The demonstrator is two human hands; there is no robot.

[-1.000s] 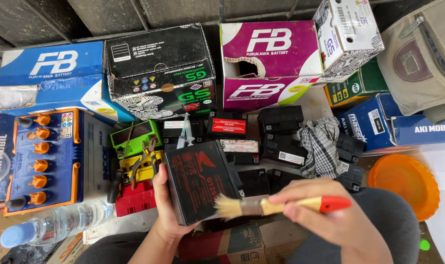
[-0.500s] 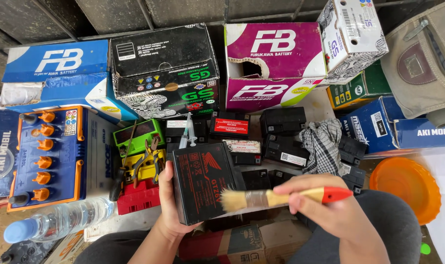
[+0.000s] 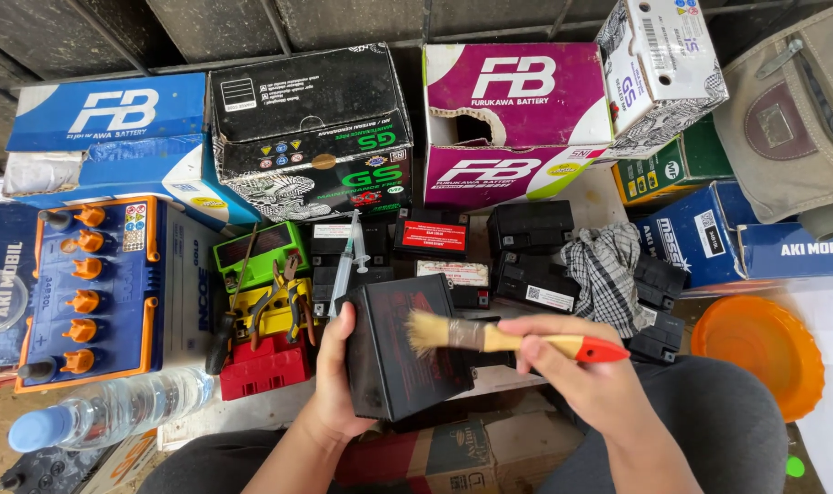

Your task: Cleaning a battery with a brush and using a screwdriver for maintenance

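Your left hand is wrapped around the left edge of a small black battery, thumb on its near face and fingers behind, holding it up above your lap. The battery stands tilted, its long axis running from lower left to upper right, with a plain dark side turned toward you.

Your right hand is pinching the paintbrush by its wooden handle, fingers pressed together around it. The brush lies almost level, its long axis running left to right: the pale bristles point left and rest on the battery's upper face, while the red handle tip points right and slightly down.

Behind the battery, more small black batteries lie in a loose cluster with a checked cloth draped over some of them. A syringe stands among them, and pliers lie on the green, yellow and red batteries to the left. A large blue battery with orange caps sits further left, with a water bottle lying beside it. The magenta box has a torn hole in its top; you cannot see what is inside. The orange bowl at your right looks empty.
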